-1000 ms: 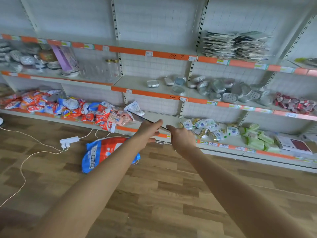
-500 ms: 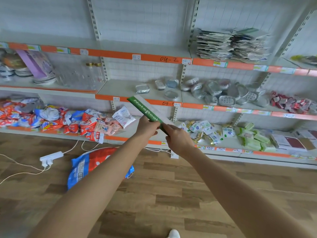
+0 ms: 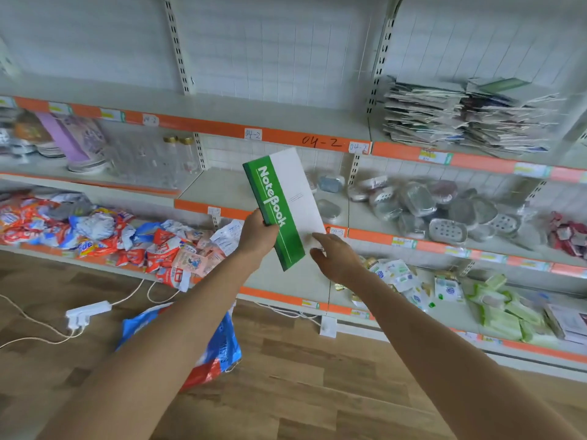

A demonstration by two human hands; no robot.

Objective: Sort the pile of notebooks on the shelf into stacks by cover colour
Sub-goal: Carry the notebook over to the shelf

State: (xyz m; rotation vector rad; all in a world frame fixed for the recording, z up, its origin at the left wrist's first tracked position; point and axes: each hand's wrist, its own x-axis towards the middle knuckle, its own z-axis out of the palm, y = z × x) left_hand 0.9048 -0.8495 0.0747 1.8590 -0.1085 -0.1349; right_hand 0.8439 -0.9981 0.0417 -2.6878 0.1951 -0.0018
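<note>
- Notebook (image 3: 282, 201), with a green band along the spine and a white cover, is held up in the air in front of the middle shelf. It is tilted so its top leans left.
- My left grip (image 3: 259, 236) is clenched on the notebook's lower left edge, over the green band.
- My right grip (image 3: 336, 258) is released, with its fingers relaxed. The fingertips reach the white lower right corner, and I cannot tell whether they touch it.
- The pile of notebooks (image 3: 467, 119) sits on the top shelf (image 3: 286, 120), up and well to the right. It is ragged and mixed, with edges sticking out.
- Risk: only one grip holds the notebook, and low down, so it could swing or slip if that grip loosens before the other takes hold.
- Risk: the pile looks unsteady, so setting a notebook on it or pulling one out could send loose copies sliding off the shelf.
- Risk: the cover has two colours, so I could sort it as white instead of green.
- Around: metal soap dishes (image 3: 444, 211) crowd the middle shelf just behind and right of the notebook. Detergent packets (image 3: 95, 230) fill the lower left shelf, and green packs (image 3: 508, 309) lie at the lower right.
- In the way: a power strip (image 3: 87, 312) with trailing cables and a blue and red bag (image 3: 216, 350) lie on the floor below my arms, and I could trip on them when stepping closer.
</note>
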